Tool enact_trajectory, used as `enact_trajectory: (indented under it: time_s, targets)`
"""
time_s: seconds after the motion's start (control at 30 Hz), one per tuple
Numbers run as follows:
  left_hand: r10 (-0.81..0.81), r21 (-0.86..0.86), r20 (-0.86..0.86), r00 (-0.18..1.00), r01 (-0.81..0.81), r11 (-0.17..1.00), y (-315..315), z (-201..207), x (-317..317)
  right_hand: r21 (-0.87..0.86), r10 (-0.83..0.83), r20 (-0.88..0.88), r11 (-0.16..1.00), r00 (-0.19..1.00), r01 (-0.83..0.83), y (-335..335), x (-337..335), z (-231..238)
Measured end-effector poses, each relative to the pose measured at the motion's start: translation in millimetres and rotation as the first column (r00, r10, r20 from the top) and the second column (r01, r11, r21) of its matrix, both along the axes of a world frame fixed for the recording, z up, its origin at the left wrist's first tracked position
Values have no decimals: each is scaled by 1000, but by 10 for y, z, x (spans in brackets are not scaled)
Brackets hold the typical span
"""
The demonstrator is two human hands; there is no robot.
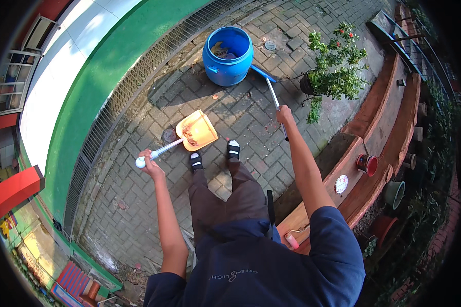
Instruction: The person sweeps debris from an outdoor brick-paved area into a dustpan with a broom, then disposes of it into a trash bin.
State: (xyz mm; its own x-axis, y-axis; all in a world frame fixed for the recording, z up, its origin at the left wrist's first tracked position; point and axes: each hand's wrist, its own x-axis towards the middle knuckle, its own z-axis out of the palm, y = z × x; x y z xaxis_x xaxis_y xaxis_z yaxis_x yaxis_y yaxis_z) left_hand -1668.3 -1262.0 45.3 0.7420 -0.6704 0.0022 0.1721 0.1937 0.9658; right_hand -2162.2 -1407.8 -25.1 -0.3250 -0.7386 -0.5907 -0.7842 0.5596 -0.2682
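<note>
One large, round blue plastic drum [224, 77] is standing on grey brick paving [153, 199] in the head view, with debris lying inside. A leafy green potted plant with red flowers [338, 74] is standing to its right. A reddish-orange stepped ledge [394, 92] is bordering the right side; a dark metal drain grating [119, 97] is curving along the left. A yellow-orange scoop-shaped dustpan [202, 128] is sitting just ahead of the feet [232, 149], bearing brown dry matter. The left hand [149, 162] is gripping its pale tubular handle, fingers curled. The right hand [284, 115] is closely gripping a slim white-poled tool [273, 93], its blue head resting just beside the drum.
</note>
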Motion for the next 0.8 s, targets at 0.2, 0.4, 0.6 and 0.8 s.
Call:
enact_trajectory:
  time_s: [0.2, 0.4, 0.6, 0.8]
  targets:
    - [-78, 82, 92, 993, 71, 994, 39, -276, -101, 122, 158, -126, 982, 979, -143, -103, 140, -366]
    - [-192, 188, -2, 981, 189, 964, 156, -473, 1, 157, 400, 52, 902, 915, -403, 560, 200, -316]
    - [-313, 345, 58, 948, 275, 898, 359, -392, 158, 123, 404, 242, 889, 882, -441, 1122, 939, 125]
    - [-335, 331, 98, 937, 287, 899, 586, -415, 124, 132, 451, 387, 836, 804, -533, 1766, 1699, 268]
